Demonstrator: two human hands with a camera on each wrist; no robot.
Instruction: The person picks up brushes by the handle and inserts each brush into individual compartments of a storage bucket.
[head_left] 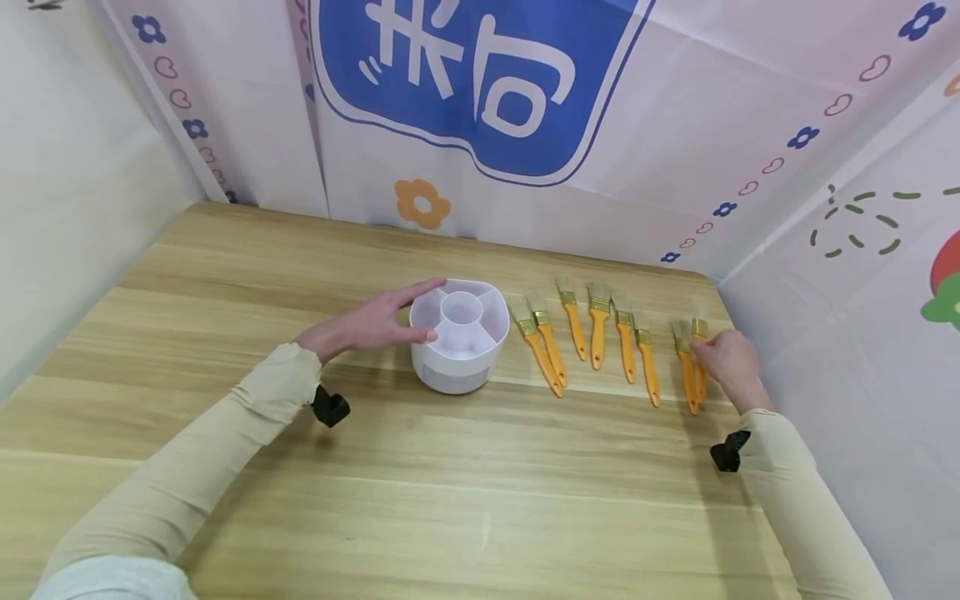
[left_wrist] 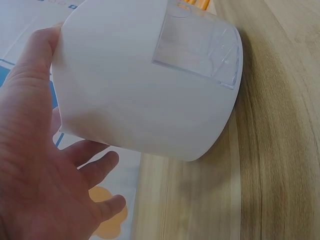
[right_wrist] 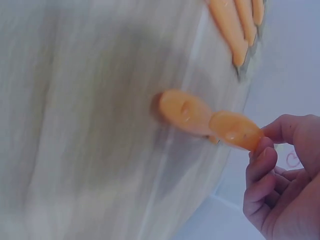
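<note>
In the head view a white round desk organizer point(head_left: 459, 367) with several compartments and a middle cup stands on the table. My left hand point(head_left: 367, 321) spreads over its left side, thumb at the near rim and a finger along the far rim. The left wrist view shows the organizer's clear front panel point(left_wrist: 195, 50) and the other fingers splayed loosely beside its wall. At the far right, my right hand point(head_left: 731, 362) pinches a flat paintbrush point(right_wrist: 235, 130) with an orange handle. Another paintbrush point(head_left: 686, 367) lies right beside it, bristles pointing away from me.
Between organizer and right hand, several more orange-handled paintbrushes point(head_left: 597, 325) lie in a loose row on the wooden table point(head_left: 480, 492). Printed cloth point(head_left: 600, 200) hangs along the back edge. A pale side wall point(head_left: 847, 350) stands close to my right hand.
</note>
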